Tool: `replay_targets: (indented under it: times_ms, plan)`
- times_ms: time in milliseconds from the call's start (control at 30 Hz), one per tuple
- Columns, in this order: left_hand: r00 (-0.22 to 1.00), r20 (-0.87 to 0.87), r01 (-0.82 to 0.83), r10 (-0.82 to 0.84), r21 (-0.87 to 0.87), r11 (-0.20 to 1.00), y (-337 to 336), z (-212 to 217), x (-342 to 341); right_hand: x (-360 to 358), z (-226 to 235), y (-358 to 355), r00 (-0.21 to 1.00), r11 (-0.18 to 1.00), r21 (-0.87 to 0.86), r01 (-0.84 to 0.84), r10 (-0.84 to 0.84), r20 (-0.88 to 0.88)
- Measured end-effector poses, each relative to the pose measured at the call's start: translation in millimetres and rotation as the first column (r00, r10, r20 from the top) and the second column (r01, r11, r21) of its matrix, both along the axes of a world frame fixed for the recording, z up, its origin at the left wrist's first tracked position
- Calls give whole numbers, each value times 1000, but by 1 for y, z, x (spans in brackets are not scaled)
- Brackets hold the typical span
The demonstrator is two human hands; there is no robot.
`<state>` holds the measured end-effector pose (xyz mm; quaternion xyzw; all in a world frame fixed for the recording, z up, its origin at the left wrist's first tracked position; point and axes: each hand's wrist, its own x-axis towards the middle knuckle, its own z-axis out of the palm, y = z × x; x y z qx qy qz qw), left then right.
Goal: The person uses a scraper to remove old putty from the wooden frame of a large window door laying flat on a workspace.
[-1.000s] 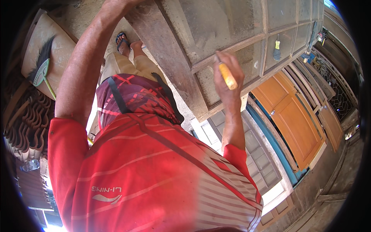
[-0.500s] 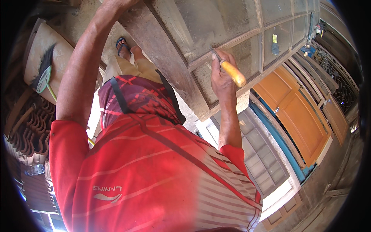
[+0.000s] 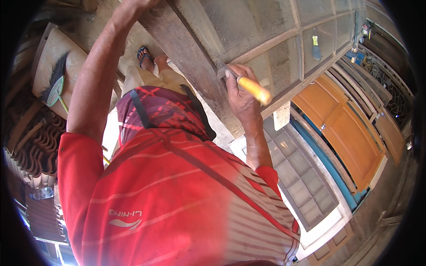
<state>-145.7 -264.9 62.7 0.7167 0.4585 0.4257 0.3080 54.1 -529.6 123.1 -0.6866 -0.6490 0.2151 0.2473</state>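
Note:
My right hand [image 3: 243, 95] is closed around a yellow-handled tool [image 3: 255, 91] with a narrow metal blade, perhaps a chisel. The blade's tip is at the wooden bars of a large glazed wooden panel [image 3: 186, 48], close to where a glazing bar [image 3: 262, 46] meets the wide outer rail. The tip itself is partly hidden by my fingers. My left hand [image 3: 141, 3] is at the top edge of the picture, by the panel's far-left rail; its fingers are cut off. A small tool with a yellow-green and blue handle [image 3: 316, 48] lies on a glass pane.
To the right lean orange wooden doors [image 3: 344, 133], a blue frame and a white-framed glazed panel [image 3: 301, 177]. At the left are a green broom with black bristles [image 3: 55, 88], stacked curved tiles [image 3: 33, 142] and a clear plastic bottle [image 3: 43, 193].
My right hand has moved left along the glazing bar with the yellow-handled tool, toward the wide rail. My left hand stays near the top edge.

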Motion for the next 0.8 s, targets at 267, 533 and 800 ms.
replay_targets:
  times_ms: [267,533,800]
  plan:
    - [919,170,356,-355,-744,566,-147,73,-24,-20,24,-20,956,978,173,-116,63,286]
    - [744,650,651,-155,-758,-51,-223,60,-17,-41,34,-46,988,992,67,-104,95,124]
    - [632,756,769,-167,-639,17,-237,80,14,21,166,-45,992,849,515,119,-81,-96]
